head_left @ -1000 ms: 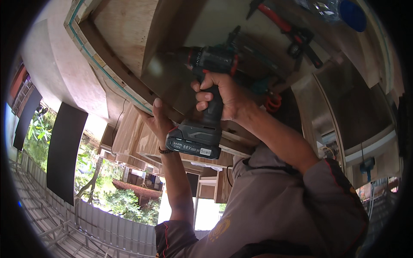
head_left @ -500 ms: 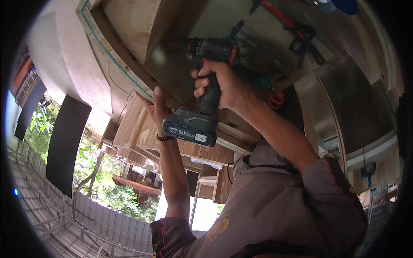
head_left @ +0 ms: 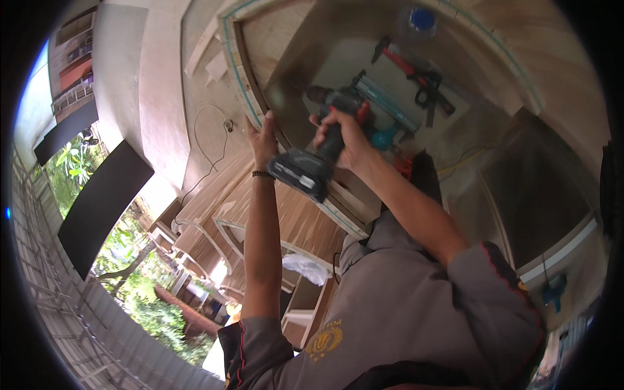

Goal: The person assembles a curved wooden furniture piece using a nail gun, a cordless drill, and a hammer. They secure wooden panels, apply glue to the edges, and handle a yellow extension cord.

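Note:
My right hand [head_left: 346, 138] grips the handle of a dark cordless drill [head_left: 325, 133] with a red trigger and a black battery pack [head_left: 301, 173]. The drill's nose points at a dark wooden panel [head_left: 296, 71] inside a frame. My left hand [head_left: 262, 138] lies flat with its fingers stretched out against the frame's pale wooden edge [head_left: 242, 84], which has a teal strip along it. The two hands are about a hand's width apart, and the left one holds nothing.
A red and black clamp [head_left: 416, 73], a teal bar-shaped tool [head_left: 385, 107] and a blue-capped bottle [head_left: 421, 19] lie beyond the drill. A thin cable [head_left: 207, 133] runs over the pale surface on the left. Slatted wooden pieces [head_left: 214, 195], railings and greenery fill the lower left.
The view has swung, so both hands and the drill sit lower and further right in the picture. The right hand keeps its grip on the drill and the left hand stays on the wooden edge.

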